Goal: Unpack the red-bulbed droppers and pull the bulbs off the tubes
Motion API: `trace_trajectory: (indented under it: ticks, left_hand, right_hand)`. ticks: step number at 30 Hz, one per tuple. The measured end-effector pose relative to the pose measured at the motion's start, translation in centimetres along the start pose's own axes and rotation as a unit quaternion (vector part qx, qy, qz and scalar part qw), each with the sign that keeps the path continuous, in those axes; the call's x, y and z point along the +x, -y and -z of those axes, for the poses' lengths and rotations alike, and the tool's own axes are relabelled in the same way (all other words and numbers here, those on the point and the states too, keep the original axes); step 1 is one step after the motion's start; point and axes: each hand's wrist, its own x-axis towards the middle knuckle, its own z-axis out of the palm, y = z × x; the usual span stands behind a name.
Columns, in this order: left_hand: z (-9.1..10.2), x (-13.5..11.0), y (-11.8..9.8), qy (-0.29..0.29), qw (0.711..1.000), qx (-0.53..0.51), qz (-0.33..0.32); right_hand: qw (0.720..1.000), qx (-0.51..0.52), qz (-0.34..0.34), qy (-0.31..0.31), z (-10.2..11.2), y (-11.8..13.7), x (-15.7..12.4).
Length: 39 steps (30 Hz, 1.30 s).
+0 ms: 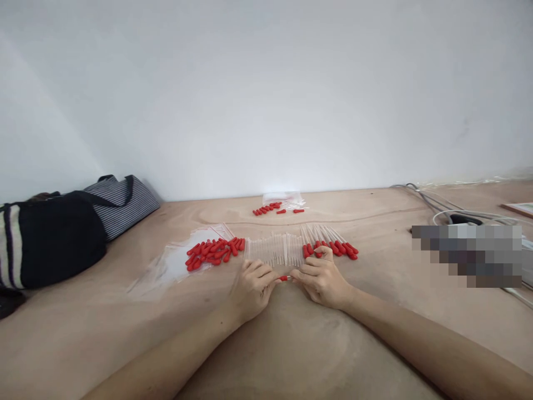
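Observation:
My left hand (256, 283) pinches a red rubber dropper bulb (283, 278), its narrow end toward the right. Fingers closed, my right hand (322, 280) grips a clear glass dropper tube (290, 278) that meets the bulb; how deep the tube sits in it is hard to see. Just beyond both hands lies a row of clear glass tubes (270, 247). Loose red bulbs (212, 253) are heaped left of that row on clear plastic bags (169, 266). To its right, several droppers with red bulbs (343, 247) lie fanned out, partly behind my right hand.
More red bulbs (264, 210) and a small clear bag (283, 198) lie near the wall. A black bag (62, 239) and a striped bag (129, 205) stand at the left. Cables (428, 203) and a blurred-out object (474, 253) are at the right.

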Motion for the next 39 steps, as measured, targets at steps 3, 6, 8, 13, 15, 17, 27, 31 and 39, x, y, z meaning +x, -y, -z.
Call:
trace_trajectory:
  ticks: [3,6,8,13,15,17,27,31,39]
  left_hand:
    - [0.0,0.0,-0.2,0.005,1.0,0.001,0.002]
    - [0.0,-0.2,-0.1,0.003,1.0,-0.005,0.003]
    - [0.2,-0.5,0.4,-0.006,1.0,-0.013,0.015]
    - [0.8,-1.3,2.0,-0.066,0.994,-0.047,0.07]
    - [1.0,-1.3,2.4,-0.081,0.992,-0.065,0.078]
    - [1.3,-1.1,2.9,-0.1,0.989,-0.056,0.092]
    - [4.0,-3.3,7.7,-0.083,0.981,0.059,0.168]
    - [3.9,-3.8,7.7,-0.037,0.987,0.071,0.142]
    - [3.4,-3.3,7.9,-0.093,0.977,0.13,0.14]
  right_hand:
    - [1.0,0.007,-0.001,0.006,0.1,0.1,0.1]
    - [1.0,0.014,0.0,0.004,0.2,0.0,0.0]
    - [1.0,0.02,-0.012,0.003,0.4,-0.4,-0.4]
    - [0.993,0.025,-0.111,-0.004,1.1,-2.2,-2.0]
    - [0.99,0.026,-0.136,-0.001,1.0,-2.8,-2.5]
    - [0.988,0.02,-0.156,0.008,0.6,-3.2,-2.7]
    - [0.974,0.019,-0.217,-0.068,-0.7,-4.4,-2.4]
    - [0.965,-0.04,-0.249,-0.074,-1.1,-4.0,-2.0]
    - [0.952,-0.147,-0.257,-0.074,-1.8,-2.4,0.2]
